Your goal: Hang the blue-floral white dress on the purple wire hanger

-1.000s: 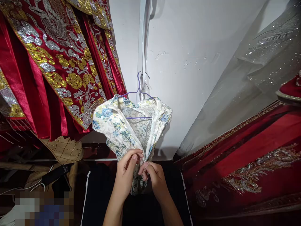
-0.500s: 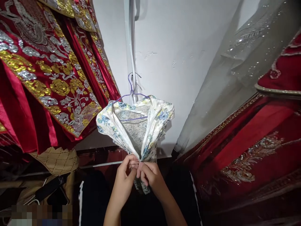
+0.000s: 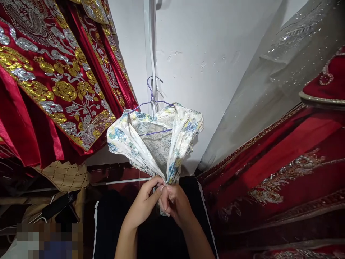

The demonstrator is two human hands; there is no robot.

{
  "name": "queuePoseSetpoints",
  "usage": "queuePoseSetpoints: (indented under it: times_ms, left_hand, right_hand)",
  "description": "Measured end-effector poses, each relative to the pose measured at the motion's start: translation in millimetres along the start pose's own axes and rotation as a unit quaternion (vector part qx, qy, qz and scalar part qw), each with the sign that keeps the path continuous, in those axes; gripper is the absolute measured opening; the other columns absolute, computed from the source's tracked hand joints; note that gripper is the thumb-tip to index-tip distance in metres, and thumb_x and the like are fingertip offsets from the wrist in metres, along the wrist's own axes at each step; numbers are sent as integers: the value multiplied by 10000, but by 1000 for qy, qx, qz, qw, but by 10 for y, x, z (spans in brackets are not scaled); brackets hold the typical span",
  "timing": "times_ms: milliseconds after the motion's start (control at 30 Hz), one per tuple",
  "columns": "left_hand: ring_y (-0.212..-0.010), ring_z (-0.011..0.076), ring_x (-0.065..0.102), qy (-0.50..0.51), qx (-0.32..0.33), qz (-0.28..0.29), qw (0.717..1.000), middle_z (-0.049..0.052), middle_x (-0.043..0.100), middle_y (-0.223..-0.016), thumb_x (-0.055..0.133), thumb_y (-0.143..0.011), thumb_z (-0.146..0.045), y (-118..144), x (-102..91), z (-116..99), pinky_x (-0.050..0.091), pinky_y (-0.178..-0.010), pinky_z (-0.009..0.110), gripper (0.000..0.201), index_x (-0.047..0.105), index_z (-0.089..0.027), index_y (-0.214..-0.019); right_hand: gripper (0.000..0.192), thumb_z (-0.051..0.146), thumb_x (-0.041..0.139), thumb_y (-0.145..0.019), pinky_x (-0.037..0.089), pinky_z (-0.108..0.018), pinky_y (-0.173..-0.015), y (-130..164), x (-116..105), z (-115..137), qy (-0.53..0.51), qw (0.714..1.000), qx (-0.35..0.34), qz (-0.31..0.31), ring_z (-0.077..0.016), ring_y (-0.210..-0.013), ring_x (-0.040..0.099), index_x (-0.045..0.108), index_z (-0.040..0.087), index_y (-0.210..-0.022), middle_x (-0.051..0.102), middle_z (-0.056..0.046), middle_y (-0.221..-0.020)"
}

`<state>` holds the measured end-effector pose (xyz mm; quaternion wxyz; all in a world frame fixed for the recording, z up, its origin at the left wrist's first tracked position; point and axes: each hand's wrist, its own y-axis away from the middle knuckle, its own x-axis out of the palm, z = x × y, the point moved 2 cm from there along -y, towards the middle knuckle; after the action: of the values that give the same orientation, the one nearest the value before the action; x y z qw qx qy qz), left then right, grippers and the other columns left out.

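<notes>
A white dress (image 3: 185,135) with blue and yellow flowers hangs by its shoulders on a purple wire hanger (image 3: 152,86). Its long front-facing opening spreads into a V, showing the patterned lining. At the bottom of that V, where the edges meet, both hands are together. My left hand (image 3: 145,201) is closed, pinching the fabric edge. My right hand (image 3: 176,203) is closed beside it, its fingertips at the same spot. Whether a zipper pull sits between the fingers is hidden. Lower down, the dress is mostly covered by my hands.
Red garments with gold and silver embroidery (image 3: 67,90) hang at left, near a tan quilted seat (image 3: 64,176). A sheer sparkly white gown (image 3: 250,100) and a beaded red dress (image 3: 285,162) are at right. A pale vertical pole (image 3: 149,43) runs along the white wall (image 3: 199,32).
Both hands have shifted slightly right in view, still pinching the bottom of the opening. The dress's shoulders appear higher and a little wider apart as the view moves.
</notes>
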<state>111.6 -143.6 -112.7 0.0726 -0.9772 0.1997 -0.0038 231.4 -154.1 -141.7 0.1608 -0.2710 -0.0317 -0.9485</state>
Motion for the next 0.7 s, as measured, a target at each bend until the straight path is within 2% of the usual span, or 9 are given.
queuePoseSetpoints:
  times_ms: [167, 267, 400, 567, 700]
  left_hand:
    - [-819, 181, 528, -27, -1, -2, 1000, 37, 548, -831, 463, -978, -413, 3, 33, -44, 441, -790, 274, 267, 582, -189, -892]
    - [-812, 176, 512, -67, -16, -19, 997, 24, 531, -837, 408, -997, -414, 71, 10, 1, 431, -787, 277, 249, 531, -210, -925]
    - [-813, 168, 501, -114, -28, -44, 992, 6, 528, -848, 424, -996, -399, 159, -5, 83, 406, -771, 264, 193, 487, -221, -958]
    - [-710, 149, 453, -99, 5, -79, 992, -20, 485, -758, 394, -1008, -392, 129, 54, 145, 370, -684, 245, 210, 460, -218, -910]
    - [-777, 166, 498, -132, 27, -74, 988, 10, 533, -825, 405, -1006, -377, 96, 78, 220, 388, -745, 265, 215, 500, -207, -914]
  right_hand:
    - [534, 526, 465, -867, 238, -236, -395, 5, 25, 32, 34, 999, -6, -25, -75, -292, 260, 566, 171, -481, 342, 40, -318]
    - [499, 475, 449, -901, 247, -231, -411, -21, 55, 37, 52, 998, -9, -47, -74, -299, 269, 585, 166, -534, 357, 48, -312]
    - [469, 443, 424, -934, 236, -227, -431, -49, 79, 74, 78, 995, 9, -63, -77, -327, 311, 604, 157, -609, 415, 42, -347]
    - [450, 457, 422, -932, 249, -226, -440, -52, 64, 162, 132, 990, 14, -45, -83, -342, 332, 606, 157, -650, 436, 44, -365]
    - [454, 464, 421, -924, 255, -225, -441, -40, 19, 174, 141, 988, 23, -55, -80, -334, 320, 607, 160, -643, 431, 47, -356]
